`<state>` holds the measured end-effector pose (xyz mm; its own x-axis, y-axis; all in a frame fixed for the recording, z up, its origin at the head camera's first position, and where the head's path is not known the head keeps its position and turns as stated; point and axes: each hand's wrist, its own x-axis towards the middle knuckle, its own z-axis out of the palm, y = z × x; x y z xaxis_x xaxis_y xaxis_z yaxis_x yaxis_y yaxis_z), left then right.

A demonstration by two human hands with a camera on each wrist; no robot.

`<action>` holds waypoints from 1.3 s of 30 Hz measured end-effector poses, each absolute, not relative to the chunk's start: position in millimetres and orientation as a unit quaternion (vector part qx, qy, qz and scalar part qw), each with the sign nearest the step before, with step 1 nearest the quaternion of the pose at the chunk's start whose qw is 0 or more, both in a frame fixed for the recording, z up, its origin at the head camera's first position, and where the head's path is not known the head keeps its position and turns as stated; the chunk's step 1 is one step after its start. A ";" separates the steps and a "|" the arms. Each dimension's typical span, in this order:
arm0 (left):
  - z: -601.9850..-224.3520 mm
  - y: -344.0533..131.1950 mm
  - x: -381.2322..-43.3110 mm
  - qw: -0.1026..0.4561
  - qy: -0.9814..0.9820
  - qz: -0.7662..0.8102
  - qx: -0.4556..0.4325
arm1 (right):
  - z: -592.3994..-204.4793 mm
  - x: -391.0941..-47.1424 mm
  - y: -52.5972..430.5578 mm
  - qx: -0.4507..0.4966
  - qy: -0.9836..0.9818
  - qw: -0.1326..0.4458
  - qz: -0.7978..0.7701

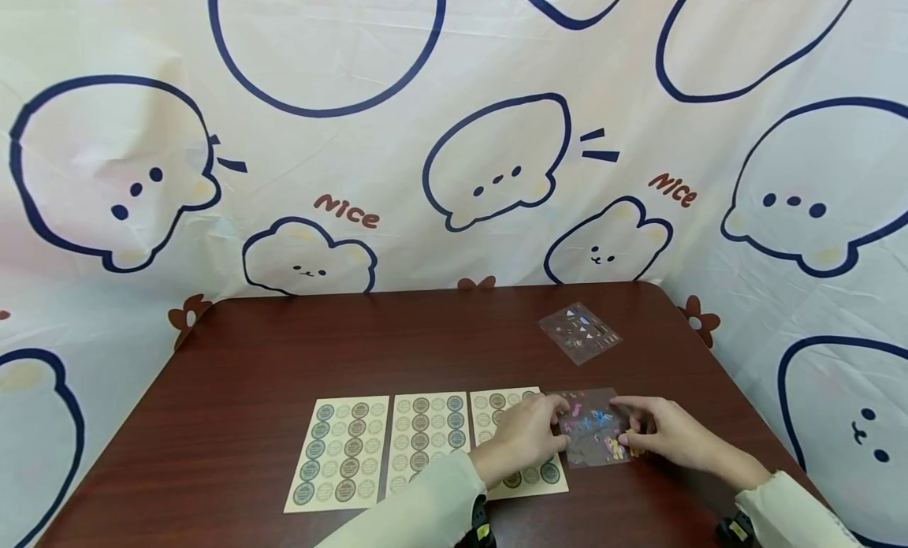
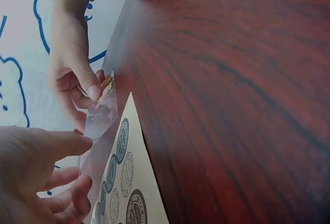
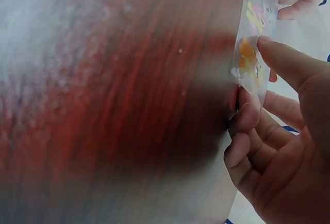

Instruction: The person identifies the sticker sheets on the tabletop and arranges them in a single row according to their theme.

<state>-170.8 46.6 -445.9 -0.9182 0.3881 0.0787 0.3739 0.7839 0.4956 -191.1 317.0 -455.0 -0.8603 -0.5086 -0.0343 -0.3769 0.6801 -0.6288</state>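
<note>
A clear plastic sheet (image 1: 587, 445) with small colourful pony and butterfly stickers lies between my two hands at the table's right side. My right hand (image 1: 663, 430) pinches its right edge, thumb on top over an orange pony figure (image 3: 248, 59) and fingers curled underneath. At the opposite edge, my left hand (image 1: 525, 430) holds the sheet between thumb and bent fingers; part of this grip is hidden in the head view. Beneath the left forearm is the rightmost cream sheet of round stickers (image 1: 489, 410), partly covered by the hand.
Two more cream sheets of round grey and brown stickers, the left one (image 1: 336, 445) and the middle one (image 1: 429, 430), lie in a row. Farther back rests another clear sheet (image 1: 580, 333) with small shiny shapes. A printed cloth (image 1: 397, 162) hangs around the brown table (image 1: 355, 339).
</note>
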 end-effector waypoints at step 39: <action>-456.1 48.8 -174.8 0.011 0.957 0.195 0.214 | -453.7 -184.9 309.8 -0.219 0.957 0.066 -0.177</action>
